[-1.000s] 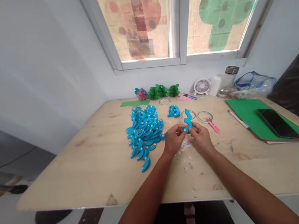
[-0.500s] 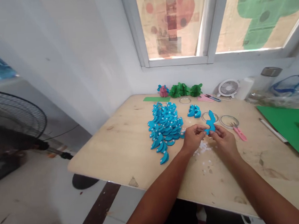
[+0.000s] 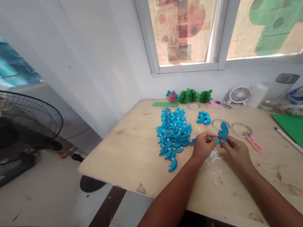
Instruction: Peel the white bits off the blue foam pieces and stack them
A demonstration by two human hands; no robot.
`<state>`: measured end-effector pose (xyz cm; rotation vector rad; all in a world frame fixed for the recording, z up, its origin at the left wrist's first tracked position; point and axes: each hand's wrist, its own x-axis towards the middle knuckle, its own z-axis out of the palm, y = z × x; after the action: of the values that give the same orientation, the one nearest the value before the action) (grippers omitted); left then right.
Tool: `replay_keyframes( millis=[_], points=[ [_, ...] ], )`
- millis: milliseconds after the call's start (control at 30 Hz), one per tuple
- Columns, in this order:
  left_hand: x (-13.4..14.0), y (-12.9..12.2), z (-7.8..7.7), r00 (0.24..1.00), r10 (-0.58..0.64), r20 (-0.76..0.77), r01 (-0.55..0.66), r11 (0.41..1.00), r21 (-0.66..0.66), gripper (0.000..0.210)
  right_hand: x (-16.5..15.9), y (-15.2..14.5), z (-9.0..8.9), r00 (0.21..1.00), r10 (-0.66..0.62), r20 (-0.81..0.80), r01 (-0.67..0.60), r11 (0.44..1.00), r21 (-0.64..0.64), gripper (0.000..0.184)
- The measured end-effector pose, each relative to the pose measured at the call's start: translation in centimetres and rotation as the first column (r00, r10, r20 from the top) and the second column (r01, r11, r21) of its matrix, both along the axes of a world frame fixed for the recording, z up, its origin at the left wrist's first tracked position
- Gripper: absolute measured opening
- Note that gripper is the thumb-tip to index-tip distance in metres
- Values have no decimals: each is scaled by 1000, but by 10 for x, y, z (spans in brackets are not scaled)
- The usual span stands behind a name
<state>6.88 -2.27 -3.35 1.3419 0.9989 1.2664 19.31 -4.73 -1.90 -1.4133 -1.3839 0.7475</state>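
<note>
Camera view: swung toward the left side of the room, so the floor fan (image 3: 25, 114) shows more fully and everything on the table (image 3: 122, 147) sits farther right in the picture than 0.5 s ago.
Blue strip (image 3: 224, 132): now shows shorter above the right thumb; it is held up over the table, in front of the person, between the 2 hands.
Strip's long axis: runs from a near-left end, low by the left fingertips, to a far-right end that points up and away.
Right hand (image 3: 237, 152): the nearer of the 2 to the strip, touching it; thumb and fingers are clamped on its near part from the right.
Left hand (image 3: 203, 147): thumb and forefinger are drawn close together just beside the strip's near-left end; whether they pinch it or stop short, I cannot tell.
Direction from the left fingers: the strip lies to the right, most of it slightly far.
Metal rings: 1 ring (image 3: 219, 118) lies behind the strip, another (image 3: 240, 123) just right of it; whether strip and ring touch is unclear.
Pink-handled snips (image 3: 254, 142): right of the right hand, tips over the second ring.
Blue pile (image 3: 174, 129): left of the left hand, well apart from the strip.
Small blue group (image 3: 203, 117): far side of the left hand, between the pile and the rings.
White scraps (image 3: 213, 155): on the table, between the wrists.
</note>
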Motion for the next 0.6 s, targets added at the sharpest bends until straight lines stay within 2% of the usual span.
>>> replay_keyframes(
  millis=[133, 233, 300, 400, 600],
  points=[
    [0, -8, 6, 948, 152, -278, -92, 972, 217, 18, 2, 3, -9, 1000, -12, -9, 12, 999, 31, 40],
    [1, -14, 10, 863, 264, -430, -87, 917, 389, 16, 4, 5, -14, 1000, -15, -18, 17, 998, 59, 38],
    [1, -16, 9, 826, 299, -478, -62, 890, 451, 14, 4, 6, -17, 1000, -9, -2, 9, 998, 69, 37],
    [1, -15, 7, 819, 302, -488, -63, 892, 447, 13, 4, 5, -19, 999, -5, 34, 2, 996, 92, 37],
    [2, -13, 6, 868, 265, -420, -119, 932, 341, 14, 3, 5, -22, 993, -27, 118, 11, 990, 138, 35]
  ],
)
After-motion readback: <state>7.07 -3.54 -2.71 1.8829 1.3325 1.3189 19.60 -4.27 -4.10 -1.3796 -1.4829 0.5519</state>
